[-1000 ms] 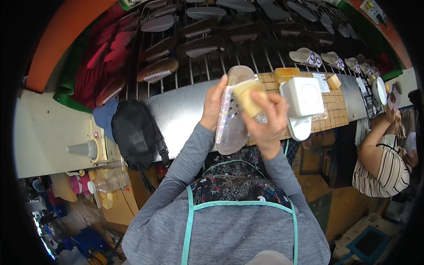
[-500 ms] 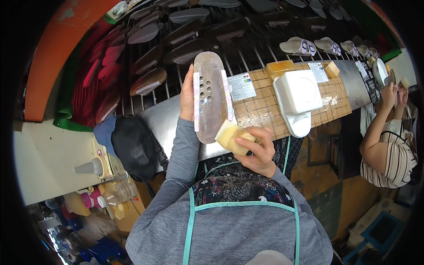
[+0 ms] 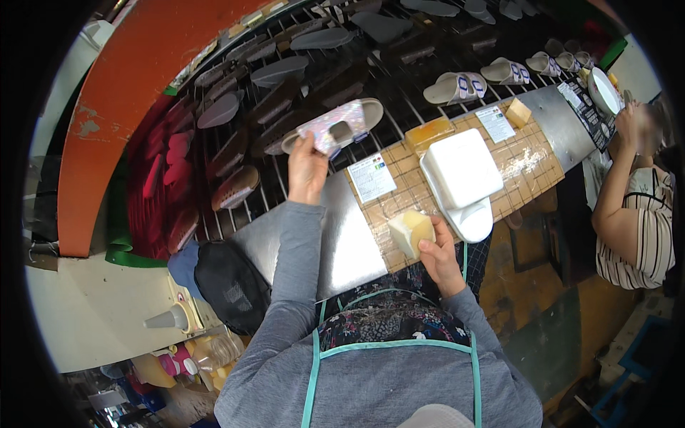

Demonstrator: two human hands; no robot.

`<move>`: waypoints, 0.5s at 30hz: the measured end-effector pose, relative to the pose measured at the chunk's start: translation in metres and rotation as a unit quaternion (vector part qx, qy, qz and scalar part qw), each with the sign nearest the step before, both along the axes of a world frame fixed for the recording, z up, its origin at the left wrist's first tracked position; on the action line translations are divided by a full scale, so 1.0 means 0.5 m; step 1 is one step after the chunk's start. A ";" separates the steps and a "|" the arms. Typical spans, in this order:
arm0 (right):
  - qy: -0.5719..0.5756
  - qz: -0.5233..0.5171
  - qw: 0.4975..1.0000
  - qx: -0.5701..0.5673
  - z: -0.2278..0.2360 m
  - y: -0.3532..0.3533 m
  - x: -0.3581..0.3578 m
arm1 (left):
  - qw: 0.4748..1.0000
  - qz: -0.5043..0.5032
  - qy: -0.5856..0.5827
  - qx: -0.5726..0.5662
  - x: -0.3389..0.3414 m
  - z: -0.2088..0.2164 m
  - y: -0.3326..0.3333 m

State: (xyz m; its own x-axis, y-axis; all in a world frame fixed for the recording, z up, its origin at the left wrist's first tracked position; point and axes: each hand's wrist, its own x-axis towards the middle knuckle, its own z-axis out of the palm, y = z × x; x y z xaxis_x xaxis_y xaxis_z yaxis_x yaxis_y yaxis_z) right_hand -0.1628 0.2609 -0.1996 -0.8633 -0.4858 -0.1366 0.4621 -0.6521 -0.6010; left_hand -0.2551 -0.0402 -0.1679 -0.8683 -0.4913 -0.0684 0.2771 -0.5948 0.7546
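Out over the bars of the rack, my left hand [image 3: 308,173] grips a slide sandal [image 3: 346,123] by its near side. The sandal lies sole down, with a shiny pale pink strap and a light footbed. Its toe and heel point right and left. Lower and to the right, my right hand [image 3: 442,258] pinches a pale yellow sponge block [image 3: 412,232] between thumb and fingers. That sponge hangs above the near edge of a wrapped brown board [image 3: 385,207], just left of a white plastic container [image 3: 467,171].
Dark soles [image 3: 278,73] and several white sandals [image 3: 457,88] rest on the barred rack [image 3: 399,114]. An amber block [image 3: 428,134] and a small sponge [image 3: 519,112] sit on the board. A black bag [image 3: 232,285] hangs left of the metal ledge [image 3: 342,242]. A co-worker [image 3: 635,214] works at right.
The sandal has gone from upright with its underside showing to lying sole down over the rack, my left hand reaching forward. My right hand with the sponge has drawn away from it, rightward.
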 end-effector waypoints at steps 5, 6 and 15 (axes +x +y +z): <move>0.009 0.027 0.999 0.022 -0.002 0.008 -0.002 | 0.968 0.038 -0.125 -0.217 -0.126 -0.065 0.027; 0.014 0.030 0.999 0.026 -0.001 0.010 -0.002 | 0.911 0.045 -0.187 -0.364 -0.134 -0.072 0.023; 0.017 0.049 0.999 0.011 -0.015 0.019 -0.007 | 0.684 0.064 -0.405 -0.604 -0.060 -0.084 0.064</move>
